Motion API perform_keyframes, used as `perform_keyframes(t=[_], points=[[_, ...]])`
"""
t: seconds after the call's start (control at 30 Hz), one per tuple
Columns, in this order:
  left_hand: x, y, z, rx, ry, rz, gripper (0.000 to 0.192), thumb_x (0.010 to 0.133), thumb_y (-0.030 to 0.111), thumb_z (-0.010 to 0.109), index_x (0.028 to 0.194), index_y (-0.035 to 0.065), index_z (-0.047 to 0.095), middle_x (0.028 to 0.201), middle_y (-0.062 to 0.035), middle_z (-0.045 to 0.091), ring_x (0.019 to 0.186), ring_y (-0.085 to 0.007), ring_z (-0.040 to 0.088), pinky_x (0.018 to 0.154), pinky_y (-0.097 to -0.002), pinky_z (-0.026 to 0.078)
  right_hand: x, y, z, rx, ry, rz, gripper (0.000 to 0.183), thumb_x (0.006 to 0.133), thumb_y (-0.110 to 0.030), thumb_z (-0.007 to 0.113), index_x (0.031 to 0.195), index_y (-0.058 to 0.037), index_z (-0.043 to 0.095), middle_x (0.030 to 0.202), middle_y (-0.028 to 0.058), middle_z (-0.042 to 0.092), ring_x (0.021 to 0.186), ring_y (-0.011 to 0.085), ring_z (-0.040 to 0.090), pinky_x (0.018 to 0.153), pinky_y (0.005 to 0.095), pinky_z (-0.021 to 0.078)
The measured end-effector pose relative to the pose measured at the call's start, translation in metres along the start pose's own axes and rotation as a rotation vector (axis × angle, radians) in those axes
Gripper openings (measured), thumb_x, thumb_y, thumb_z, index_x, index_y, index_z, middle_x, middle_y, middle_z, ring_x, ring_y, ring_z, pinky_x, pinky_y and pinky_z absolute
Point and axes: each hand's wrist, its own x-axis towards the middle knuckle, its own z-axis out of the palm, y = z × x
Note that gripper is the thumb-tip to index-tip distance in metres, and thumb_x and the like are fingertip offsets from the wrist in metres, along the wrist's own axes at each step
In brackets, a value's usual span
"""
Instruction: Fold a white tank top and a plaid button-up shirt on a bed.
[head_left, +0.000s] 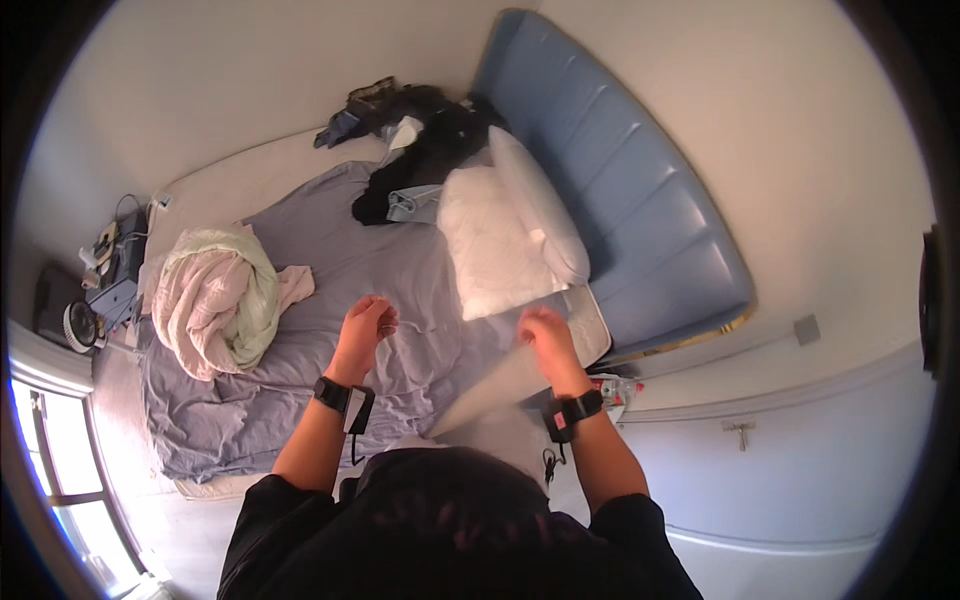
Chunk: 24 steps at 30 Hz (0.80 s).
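My left hand (366, 327) hovers over the grey-purple bed sheet (405, 262), its fingers loosely curled and nothing visible in them. To the right, my right hand (546, 330) is slightly blurred, fingers bent down, near the front corner of a white pillow (487, 240). Whether it pinches anything cannot be seen. Below that hand the sheet's edge runs slantwise, leaving a strip of pale mattress (499, 382) bare. A second pillow (536, 199) leans against the blue padded headboard (630, 180). At the left, a bundled pink and pale green quilt (214, 300) lies on the sheet.
Dark clothes (427, 142) are heaped at the bed's far side by the wall. Beyond the bed's left end are a small fan (79, 326) and a cluttered drawer unit (112, 289). A window (71, 465) is at lower left, a pale door (750, 472) at right.
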Motion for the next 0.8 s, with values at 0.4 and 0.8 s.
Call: perform_keyframes(t=[0.4,0.8], points=[[0.14,0.072,-0.006,0.044,0.23,0.136,0.02,0.1,0.027,0.056,0.104,0.0086,0.06,0.102,-0.002,0.066,0.099,-0.0146,0.062,0.087,-0.0324,0.048,0.288,-0.036,0.077,-0.111,-0.21,0.139,0.011,0.086,-0.004,0.06,0.096,-0.0075,0.062,0.089,0.0005,0.062,0.081,0.0133,0.061,0.075,0.027,0.0495],[0.264,-0.022,-0.071,-0.014,0.742,-0.17,0.017,0.101,0.023,0.056,0.105,0.0074,0.061,0.1,-0.0056,0.068,0.092,-0.016,0.066,0.081,-0.0301,0.051,0.693,0.159,0.116,-0.037,-0.1,0.299,0.079,0.087,-0.014,0.066,0.151,0.0001,0.023,0.093,0.0075,0.06,0.074,0.0155,0.062,0.061,0.0274,0.0505]])
